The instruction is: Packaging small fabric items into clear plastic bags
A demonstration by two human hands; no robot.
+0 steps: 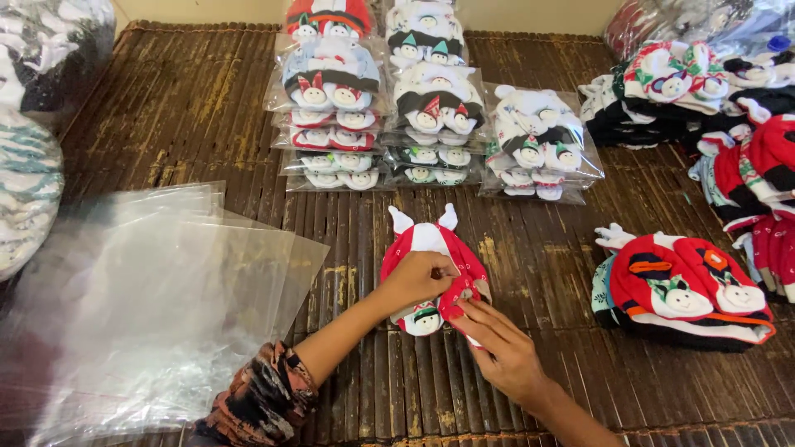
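Both hands press down on one small red and white knitted cap (432, 269) lying flat on the dark slatted mat (546, 273), near the middle of the scene.

Left hand (421, 277): fingers curled, pinching the cap's red fabric at its centre; the patterned sleeve (261, 401) reaches in from the near left.
Right hand (501, 348): fingers nearly flat, tips on the cap's near right edge, holding it to the mat rather than closing round it.

Cap: two white pompoms point to the far side; a small snowman figure shows at its near end, between the two hands.

Surroundings:
- Loose stack of clear plastic bags (149, 306), left of the cap, just beside the left forearm.
- Rows of bagged caps (414, 108), far side, in three overlapping columns.
- Unbagged pile of caps (683, 290), right of the cap, well apart from it.
- Further loose caps (729, 91), far right.
- Large filled sacks (33, 124) at the left edge.

Step, as judged: folding or smoothing a single cap flat, ahead of bagging. The next move would seem to call for keeping the fold held with one hand while the other frees a clear bag from the left stack and opens its mouth.
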